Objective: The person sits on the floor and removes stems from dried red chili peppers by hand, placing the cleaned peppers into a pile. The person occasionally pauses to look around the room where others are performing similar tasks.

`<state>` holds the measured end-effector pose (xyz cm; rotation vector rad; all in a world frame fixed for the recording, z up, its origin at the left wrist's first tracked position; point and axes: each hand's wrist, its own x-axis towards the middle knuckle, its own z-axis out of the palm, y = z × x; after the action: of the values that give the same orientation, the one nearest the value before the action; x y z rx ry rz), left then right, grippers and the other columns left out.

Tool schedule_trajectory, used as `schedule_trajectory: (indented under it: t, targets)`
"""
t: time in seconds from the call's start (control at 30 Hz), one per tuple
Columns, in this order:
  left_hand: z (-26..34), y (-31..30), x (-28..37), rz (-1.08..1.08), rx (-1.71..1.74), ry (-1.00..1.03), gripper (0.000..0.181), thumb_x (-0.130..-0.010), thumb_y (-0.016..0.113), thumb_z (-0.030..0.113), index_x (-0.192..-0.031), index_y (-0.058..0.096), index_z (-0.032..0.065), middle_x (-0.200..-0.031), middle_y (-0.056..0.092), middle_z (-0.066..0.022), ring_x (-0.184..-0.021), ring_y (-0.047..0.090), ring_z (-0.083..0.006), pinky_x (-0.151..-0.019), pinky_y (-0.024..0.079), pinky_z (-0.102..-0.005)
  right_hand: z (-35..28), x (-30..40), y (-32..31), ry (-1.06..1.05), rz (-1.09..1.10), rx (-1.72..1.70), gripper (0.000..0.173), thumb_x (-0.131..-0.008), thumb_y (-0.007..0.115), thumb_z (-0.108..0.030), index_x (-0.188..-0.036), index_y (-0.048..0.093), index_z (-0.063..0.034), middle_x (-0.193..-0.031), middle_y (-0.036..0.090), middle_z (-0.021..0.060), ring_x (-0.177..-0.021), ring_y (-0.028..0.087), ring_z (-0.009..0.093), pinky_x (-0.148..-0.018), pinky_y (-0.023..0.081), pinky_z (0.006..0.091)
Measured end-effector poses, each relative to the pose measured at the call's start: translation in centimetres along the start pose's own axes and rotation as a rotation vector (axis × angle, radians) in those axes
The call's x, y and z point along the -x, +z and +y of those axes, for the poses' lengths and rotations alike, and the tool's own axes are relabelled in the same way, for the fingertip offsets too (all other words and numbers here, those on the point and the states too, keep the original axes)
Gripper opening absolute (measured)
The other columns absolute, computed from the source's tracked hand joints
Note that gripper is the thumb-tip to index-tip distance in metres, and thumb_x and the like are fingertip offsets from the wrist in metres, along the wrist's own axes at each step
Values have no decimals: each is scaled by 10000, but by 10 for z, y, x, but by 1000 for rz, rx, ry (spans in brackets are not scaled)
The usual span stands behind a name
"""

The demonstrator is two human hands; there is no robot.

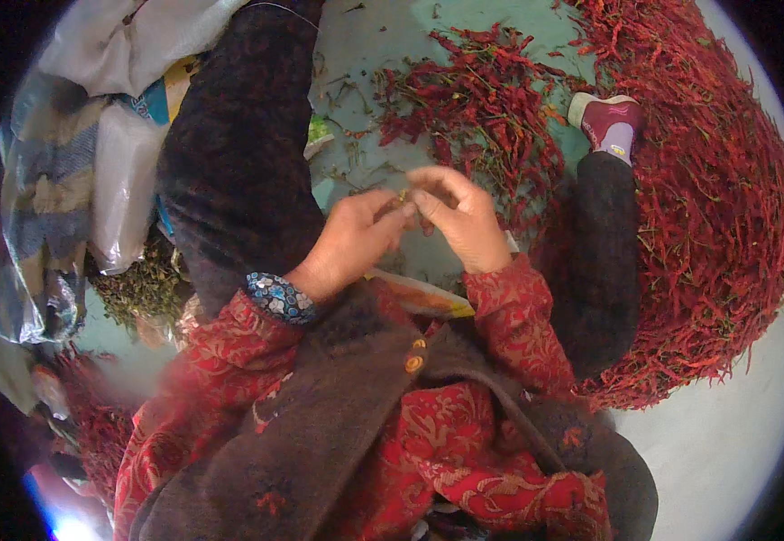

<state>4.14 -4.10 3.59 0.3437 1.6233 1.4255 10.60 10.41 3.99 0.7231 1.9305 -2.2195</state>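
My left hand point(367, 222) and my right hand point(458, 220) meet at the fingertips in front of my chest, over the greenish floor. A small yellowish-green piece point(403, 196), perhaps a chili stem, shows at the left fingertips. Motion blur and the fingers hide most of it. My right thumb and forefinger curve close beside it; whether they pinch anything is unclear. Just beyond my hands lies a loose, smaller heap of dried red chili peppers point(480, 108), many with stems. Scattered stems point(354, 145) lie on the floor to its left.
A large bank of dried red chilies point(709, 223) curves along the right, beside my outstretched leg point(601, 257) and shoe point(608, 125). My other leg point(243, 155) is at left. Beyond it are plastic wrapping point(124, 182), dry stems and leaves point(141, 287), and more chilies point(94, 412).
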Motion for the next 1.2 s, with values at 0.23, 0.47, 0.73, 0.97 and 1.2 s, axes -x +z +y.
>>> schedule_trajectory:
  t: [0.23,0.47,0.73,0.97,1.2]
  targets:
    - [-18,1,-3,1,-473,287,175,-807,529,181,-788,560,9,-618,525,-93,-570,506,-197,-523,399,-301,0,11,-5,-181,110,462,107,-771,599,-103,-745,554,-9,-653,568,35,-583,504,93,-536,408,235]
    - [-16,-1,0,-41,-297,149,192,-810,507,206,-736,533,30,-623,542,-108,-470,461,-235,-464,387,-299,-40,14,-11,-366,283,646,61,-740,597,-79,-751,574,-23,-665,570,114,-583,546,209,-548,429,284]
    - [15,-16,7,-240,757,-259,188,-864,439,189,-822,527,27,-638,522,-44,-437,353,-53,-407,275,-182,10,-67,-10,-433,198,1121,211,-680,557,-80,-888,594,-75,-828,535,130,-804,534,318,-662,436,394]
    - [7,-14,2,-91,641,-277,180,-873,433,181,-931,536,45,-694,527,20,-508,384,-32,-421,286,-172,10,-93,-22,-536,132,1418,125,-695,530,-91,-795,607,-93,-750,496,97,-755,530,289,-612,440,398]
    - [-2,-2,-7,107,368,-167,236,-876,475,251,-977,564,58,-642,422,71,-515,339,-20,-444,274,-166,-1,-11,6,-154,102,743,109,-713,598,-109,-770,580,-19,-684,589,161,-613,583,305,-555,451,330]
